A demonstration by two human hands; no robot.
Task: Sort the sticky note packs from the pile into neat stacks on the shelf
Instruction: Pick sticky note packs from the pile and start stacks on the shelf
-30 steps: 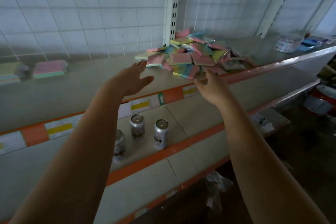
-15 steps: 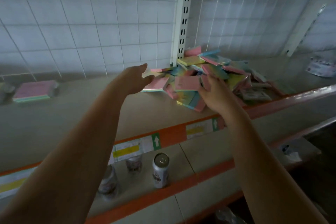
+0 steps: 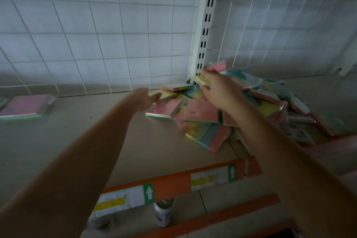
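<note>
sticky note packs heaped on shelf — both hands on them

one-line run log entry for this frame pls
phase: reach into pile | left hand: open, at yellow pack | right hand: open, over pile top | stack: far left of shelf

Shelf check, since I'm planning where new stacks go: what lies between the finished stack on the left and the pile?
In the head view, only bare shelf separates the stack from the pile.
</note>
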